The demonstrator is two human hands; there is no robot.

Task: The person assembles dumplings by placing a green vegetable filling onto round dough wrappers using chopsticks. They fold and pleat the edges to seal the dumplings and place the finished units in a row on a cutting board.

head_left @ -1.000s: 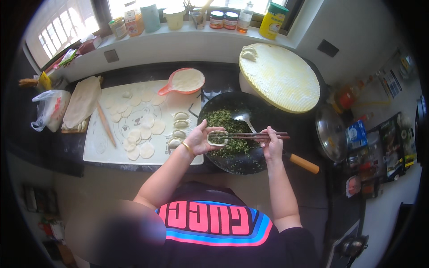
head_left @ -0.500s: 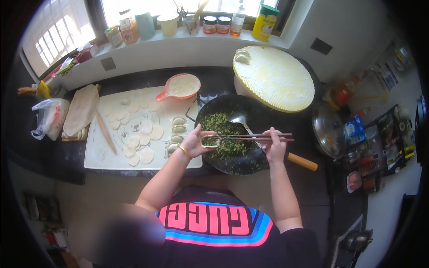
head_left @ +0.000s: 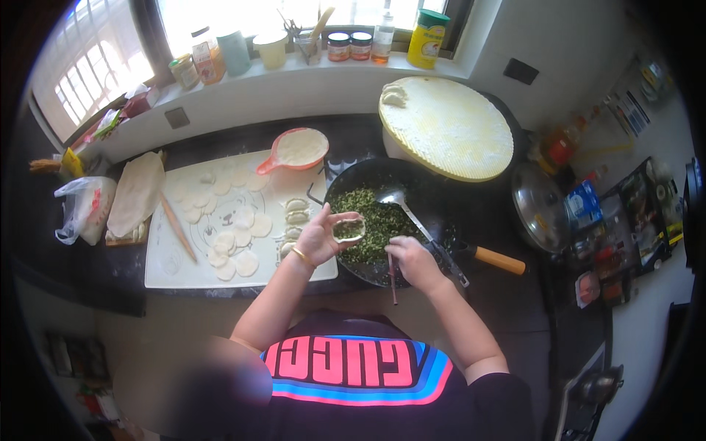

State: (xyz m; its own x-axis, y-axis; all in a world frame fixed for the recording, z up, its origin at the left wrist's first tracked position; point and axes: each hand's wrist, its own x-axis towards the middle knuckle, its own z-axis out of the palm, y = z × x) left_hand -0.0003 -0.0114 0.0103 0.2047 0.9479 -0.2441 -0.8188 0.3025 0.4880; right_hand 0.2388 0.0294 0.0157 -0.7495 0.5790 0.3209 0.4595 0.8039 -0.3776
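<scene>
My left hand point(head_left: 318, 239) cups a round dumpling wrapper point(head_left: 357, 237) with green filling in its middle, its edges curled up a little. The hand is over the left rim of a dark wok point(head_left: 448, 192), where chopped green filling point(head_left: 376, 220) is heaped. Over the near part of the wok my right hand point(head_left: 415, 262) grips brown chopsticks point(head_left: 393, 285), whose visible ends point toward my body. A metal ladle point(head_left: 421, 226) rests in the wok, its head in the filling. Left of my left hand, folded dumplings point(head_left: 297, 217) form a column on a white board point(head_left: 168, 273).
Thin round wrappers point(head_left: 243, 237) and a rolling pin point(head_left: 179, 229) lie on the board. A red-handled bowl of flour point(head_left: 301, 147) stands behind. A large floured yellow tray point(head_left: 448, 128) with a few dumplings sits back right. The wok's wooden handle point(head_left: 500, 260) sticks out right, near a lid point(head_left: 543, 207).
My right hand has moved left and nearer to me. The chopsticks have swung from lying level across the wrapper to pointing toward my body, uncovering the wrapper with its filling.
</scene>
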